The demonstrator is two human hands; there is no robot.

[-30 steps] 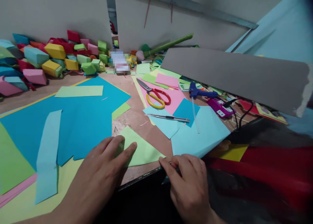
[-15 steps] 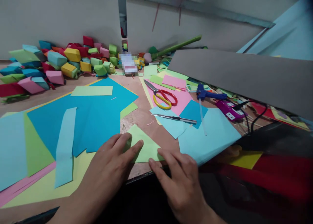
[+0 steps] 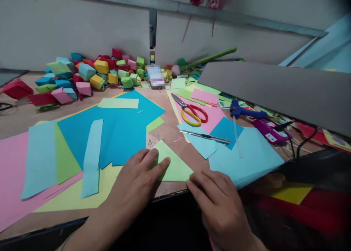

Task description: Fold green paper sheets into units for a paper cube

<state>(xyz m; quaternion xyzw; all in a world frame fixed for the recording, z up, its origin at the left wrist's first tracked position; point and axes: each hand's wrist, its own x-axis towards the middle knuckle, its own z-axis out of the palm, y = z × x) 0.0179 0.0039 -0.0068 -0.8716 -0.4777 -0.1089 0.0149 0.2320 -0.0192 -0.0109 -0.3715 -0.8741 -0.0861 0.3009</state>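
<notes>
A light green paper (image 3: 174,167) lies folded into a triangle at the table's front edge, its long side facing me. My left hand (image 3: 139,178) rests on its left part, fingers stretched out and pressing it down; that corner is hidden under the hand. At the right corner my right hand (image 3: 219,196) has thumb and index finger closed together on the tip. Left of the triangle are large blue sheets (image 3: 126,134) with a light blue strip (image 3: 91,163) and a pale green strip (image 3: 117,103) on top.
Red-and-yellow-handled scissors (image 3: 192,112), a craft knife (image 3: 204,136) and a blue glue gun (image 3: 246,111) lie on paper at the right. Many coloured paper boxes (image 3: 101,66) are heaped at the back left. A grey board (image 3: 274,86) leans over the back right.
My right hand has slid right along the triangle's front fold to its corner, thumb and index finger drawing together. My left hand stays on the paper. The camera view has swung left.
</notes>
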